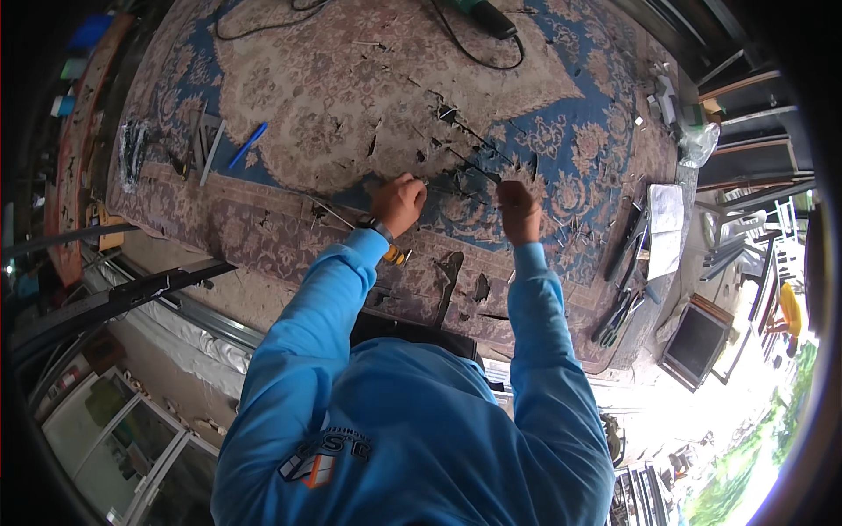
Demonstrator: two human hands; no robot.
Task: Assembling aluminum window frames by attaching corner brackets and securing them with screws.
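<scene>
My left hand [399, 203] is closed, fingers curled together over the worn patterned carpet [307, 105] that covers the table. If anything is in its fingers, it is too small to make out. Beside its wrist shows the yellow handle of what looks like a screwdriver [397, 255]. A thin metal rod [329, 211] lies on the other side of that wrist. To the right, my right hand [519, 210] is also closed, its fingers partly in shadow. A thin dark strip [474, 164] runs up to it, but I cannot tell whether the hand grips it.
A blue pen [248, 145] and a metal square [210, 151] lie at the left. A green power tool [488, 17] with a black cord is at the far edge. Cutters [618, 317] and a paper sheet [665, 230] lie at the right edge. Metal profiles [132, 294] stand at lower left.
</scene>
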